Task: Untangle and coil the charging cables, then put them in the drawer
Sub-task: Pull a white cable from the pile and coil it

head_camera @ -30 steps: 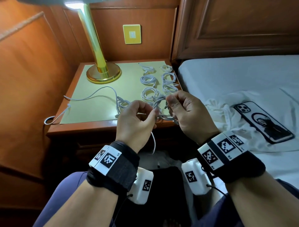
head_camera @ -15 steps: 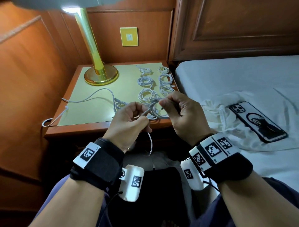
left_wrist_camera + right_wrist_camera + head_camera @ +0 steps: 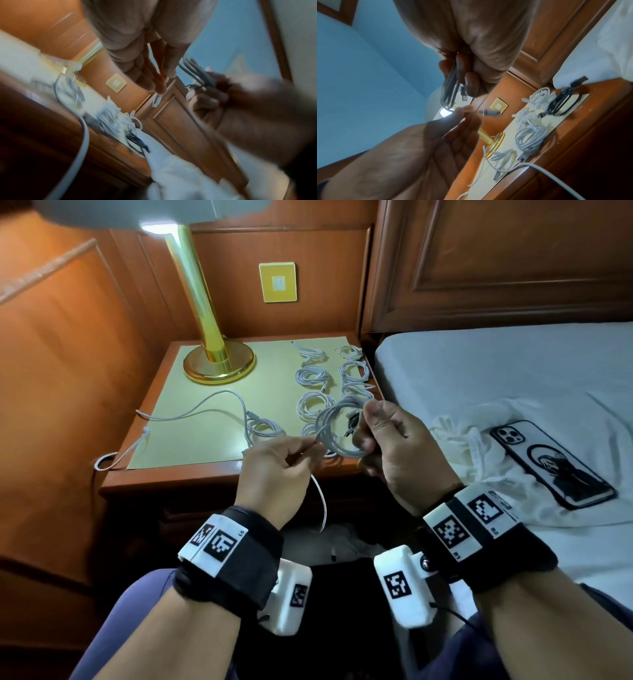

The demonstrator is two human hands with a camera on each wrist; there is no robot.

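Several coiled cables [image 3: 313,376] are laid along the tabletop's [image 3: 212,436] right edge. One coil [image 3: 337,433] is pinched by the right hand [image 3: 397,446], its end by the left hand [image 3: 277,470]. A loose cable [image 3: 219,405] remains; the drawer is not reached yet.

Head view looks down over nightstand [image 3: 219,470]; both wrist views look up, close, sharing coiled cables [image 3: 530,136].
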